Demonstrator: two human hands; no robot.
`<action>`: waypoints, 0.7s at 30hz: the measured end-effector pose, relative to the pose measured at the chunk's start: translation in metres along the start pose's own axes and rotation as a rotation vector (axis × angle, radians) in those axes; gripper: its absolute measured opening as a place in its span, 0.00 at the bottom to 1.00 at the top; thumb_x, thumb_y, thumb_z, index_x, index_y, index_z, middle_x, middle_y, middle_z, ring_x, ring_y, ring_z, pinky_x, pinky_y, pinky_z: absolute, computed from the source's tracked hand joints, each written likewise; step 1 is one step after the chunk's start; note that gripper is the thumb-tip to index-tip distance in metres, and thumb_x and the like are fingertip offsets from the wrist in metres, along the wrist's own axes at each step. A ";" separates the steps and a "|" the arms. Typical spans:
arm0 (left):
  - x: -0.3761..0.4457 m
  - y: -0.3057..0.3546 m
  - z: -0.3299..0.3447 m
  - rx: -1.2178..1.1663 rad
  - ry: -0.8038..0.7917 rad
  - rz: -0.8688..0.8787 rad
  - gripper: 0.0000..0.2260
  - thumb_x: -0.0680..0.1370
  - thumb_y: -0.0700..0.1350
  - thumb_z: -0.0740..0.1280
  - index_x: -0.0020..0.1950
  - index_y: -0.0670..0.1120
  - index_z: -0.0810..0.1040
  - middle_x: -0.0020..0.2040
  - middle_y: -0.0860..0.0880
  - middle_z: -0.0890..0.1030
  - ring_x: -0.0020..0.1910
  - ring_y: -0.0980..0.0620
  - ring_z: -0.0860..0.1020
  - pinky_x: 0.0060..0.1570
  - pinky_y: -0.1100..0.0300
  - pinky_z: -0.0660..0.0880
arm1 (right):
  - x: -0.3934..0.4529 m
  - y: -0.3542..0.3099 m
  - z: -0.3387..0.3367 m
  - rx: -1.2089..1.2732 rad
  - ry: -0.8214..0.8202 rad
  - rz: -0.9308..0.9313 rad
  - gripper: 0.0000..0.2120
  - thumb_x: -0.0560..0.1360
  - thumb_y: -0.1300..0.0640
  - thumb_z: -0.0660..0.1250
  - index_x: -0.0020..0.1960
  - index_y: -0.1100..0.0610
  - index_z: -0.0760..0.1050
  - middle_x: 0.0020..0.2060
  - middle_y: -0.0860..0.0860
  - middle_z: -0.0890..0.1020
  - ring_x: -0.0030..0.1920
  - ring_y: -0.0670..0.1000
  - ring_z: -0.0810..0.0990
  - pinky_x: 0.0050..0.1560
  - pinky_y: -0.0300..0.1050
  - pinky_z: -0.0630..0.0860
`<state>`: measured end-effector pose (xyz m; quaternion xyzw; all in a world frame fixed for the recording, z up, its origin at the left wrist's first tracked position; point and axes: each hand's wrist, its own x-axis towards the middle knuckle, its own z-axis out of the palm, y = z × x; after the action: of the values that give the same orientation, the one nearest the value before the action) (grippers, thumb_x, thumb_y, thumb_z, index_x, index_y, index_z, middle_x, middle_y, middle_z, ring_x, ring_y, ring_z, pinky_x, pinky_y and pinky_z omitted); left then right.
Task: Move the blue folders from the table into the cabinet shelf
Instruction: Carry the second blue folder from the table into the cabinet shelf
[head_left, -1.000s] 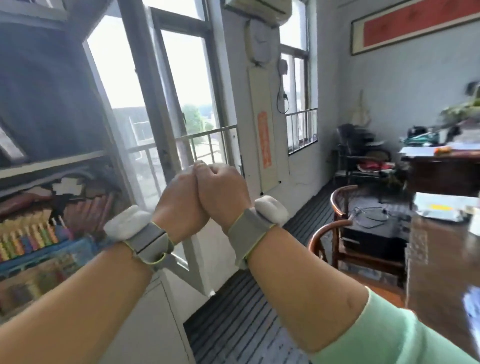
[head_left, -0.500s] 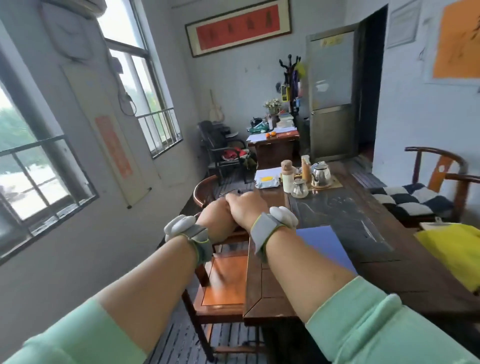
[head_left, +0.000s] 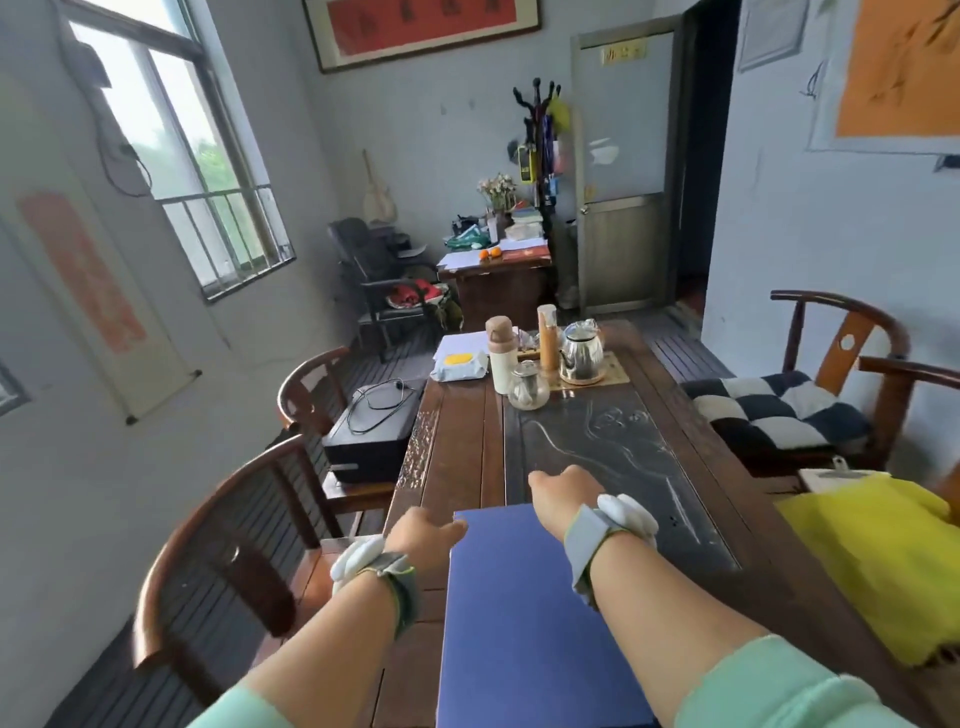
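Observation:
A blue folder (head_left: 514, 618) lies flat on the near end of the dark wooden table (head_left: 457, 447). My left hand (head_left: 421, 535) hovers at the folder's left far corner, its thumb over the edge, fingers loosely curled. Past the folder's far edge, my right hand (head_left: 563, 493) reaches over the table with its fingers bent downward; my forearm crosses above the folder. Neither hand holds anything. The cabinet is out of view.
A yellow cloth (head_left: 878, 561) with a clipboard lies at the table's right. Kettle (head_left: 582, 351), flask (head_left: 503, 353) and glass teapot (head_left: 529, 387) stand at the far end. Wooden chairs (head_left: 218, 540) line the left side, one bearing a black box (head_left: 371, 431); a cushioned chair (head_left: 810, 405) is right.
The view swung from the cabinet and window round to the table. My hands, earlier pressed together as fists, have separated and dropped toward the blue folder's far edge.

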<state>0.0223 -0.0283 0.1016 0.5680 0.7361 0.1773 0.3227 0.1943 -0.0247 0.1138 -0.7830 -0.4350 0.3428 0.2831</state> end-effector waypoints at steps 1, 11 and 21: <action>0.013 -0.004 0.012 0.009 0.001 -0.024 0.15 0.75 0.54 0.67 0.42 0.41 0.75 0.36 0.46 0.78 0.42 0.46 0.78 0.43 0.54 0.74 | 0.019 0.011 0.008 -0.004 0.006 0.017 0.15 0.73 0.49 0.56 0.33 0.56 0.67 0.29 0.50 0.75 0.31 0.52 0.74 0.30 0.42 0.63; 0.114 -0.048 0.099 0.112 -0.079 -0.280 0.35 0.71 0.62 0.68 0.68 0.38 0.70 0.66 0.40 0.77 0.64 0.40 0.76 0.66 0.50 0.71 | 0.147 0.084 0.101 -0.005 -0.137 0.212 0.15 0.76 0.47 0.58 0.46 0.59 0.70 0.40 0.49 0.73 0.43 0.52 0.74 0.46 0.41 0.71; 0.149 -0.063 0.107 0.170 -0.088 -0.265 0.38 0.65 0.71 0.64 0.60 0.41 0.78 0.58 0.44 0.82 0.58 0.42 0.79 0.62 0.52 0.74 | 0.164 0.081 0.119 -0.070 0.003 0.223 0.18 0.69 0.43 0.60 0.38 0.60 0.72 0.33 0.50 0.76 0.34 0.51 0.76 0.36 0.40 0.68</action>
<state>0.0275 0.0834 -0.0564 0.4985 0.8021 0.0453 0.3259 0.2039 0.0989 -0.0665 -0.8364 -0.3566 0.3555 0.2163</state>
